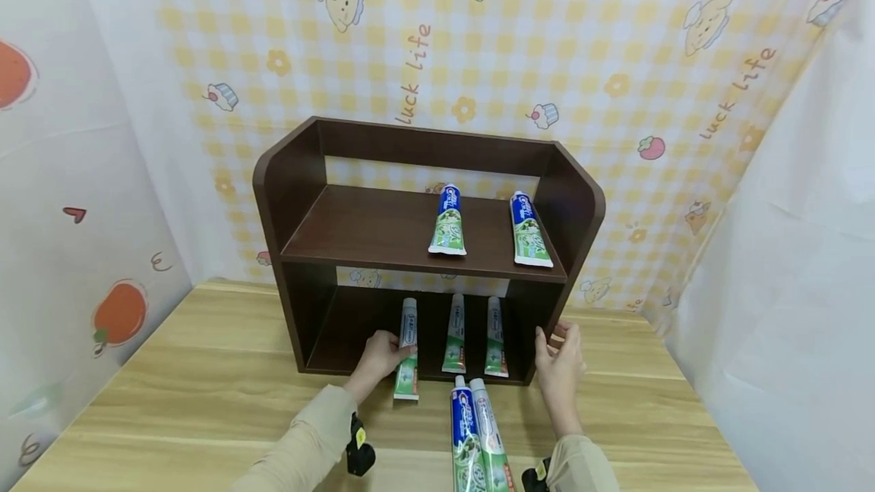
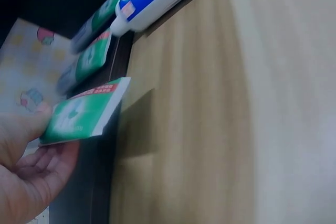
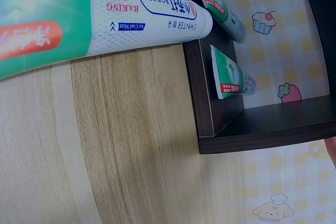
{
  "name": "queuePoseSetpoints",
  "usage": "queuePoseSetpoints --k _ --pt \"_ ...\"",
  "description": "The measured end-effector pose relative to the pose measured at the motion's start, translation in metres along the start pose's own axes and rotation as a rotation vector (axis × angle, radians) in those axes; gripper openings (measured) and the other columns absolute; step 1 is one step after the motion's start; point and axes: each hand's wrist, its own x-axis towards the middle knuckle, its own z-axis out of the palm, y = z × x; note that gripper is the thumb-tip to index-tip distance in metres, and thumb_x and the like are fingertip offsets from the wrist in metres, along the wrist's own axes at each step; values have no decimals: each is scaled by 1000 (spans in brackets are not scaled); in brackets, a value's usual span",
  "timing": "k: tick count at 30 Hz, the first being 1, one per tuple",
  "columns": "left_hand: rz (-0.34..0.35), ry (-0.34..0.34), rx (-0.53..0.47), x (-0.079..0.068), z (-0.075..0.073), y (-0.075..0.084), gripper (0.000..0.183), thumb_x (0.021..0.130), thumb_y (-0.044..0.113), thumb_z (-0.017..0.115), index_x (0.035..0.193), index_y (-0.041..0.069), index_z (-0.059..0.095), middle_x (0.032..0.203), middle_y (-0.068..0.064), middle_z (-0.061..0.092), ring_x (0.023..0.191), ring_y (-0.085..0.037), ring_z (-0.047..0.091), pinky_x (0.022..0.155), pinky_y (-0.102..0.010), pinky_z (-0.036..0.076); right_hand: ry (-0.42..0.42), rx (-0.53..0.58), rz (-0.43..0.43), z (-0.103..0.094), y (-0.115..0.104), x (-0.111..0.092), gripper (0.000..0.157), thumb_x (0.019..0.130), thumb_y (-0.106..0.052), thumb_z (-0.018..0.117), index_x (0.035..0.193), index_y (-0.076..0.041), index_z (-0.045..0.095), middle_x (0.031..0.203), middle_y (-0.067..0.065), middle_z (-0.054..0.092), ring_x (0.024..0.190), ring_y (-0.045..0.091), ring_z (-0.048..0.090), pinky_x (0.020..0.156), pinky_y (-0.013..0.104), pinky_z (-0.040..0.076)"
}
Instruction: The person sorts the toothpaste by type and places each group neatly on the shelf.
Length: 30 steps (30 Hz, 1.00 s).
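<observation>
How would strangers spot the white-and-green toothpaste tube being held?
Find the dark brown shelf unit, then its lower level. The white-and-green toothpaste tube is leftmost of three there, pinched in the left hand. Unlike its two neighbours, it juts past the front edge.

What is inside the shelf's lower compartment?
Two green-white toothpaste tubes lie inside; a third, pinched by the left hand, juts past the front. The floor beneath these tubes is hidden.

Bright, even head view; hazier left wrist view, shadow across tabletop (image 2: 194, 119)
</observation>
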Motion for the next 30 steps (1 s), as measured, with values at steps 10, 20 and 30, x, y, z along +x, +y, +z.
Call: queuePoseSetpoints --k 10,20,30 --pt "36 64 -26 32 1 -7 40 84 17 65 51 7 44 44 7 31 41 -7 29 41 -20 25 7 1 -7 1 1 0 24 83 -5 63 101 4 49 92 20 57 74 34 65 59 34 56" --pt "92 95 -107 68 21 -67 46 77 33 72 48 6 48 43 3 39 39 -9 31 37 -28 27 -3 15 -15 6 3 -9 24 82 -2 63 99 4 49 91 21 57 71 35 65 57 35 56" --pt "68 100 123 35 5 -15 34 82 19 66 83 -11 51 70 -15 52 60 -22 51 54 -33 46 36 -5 -22 4 2 -3 23 82 -3 64 99 4 50 91 20 59 71 33 65 57 35 56"
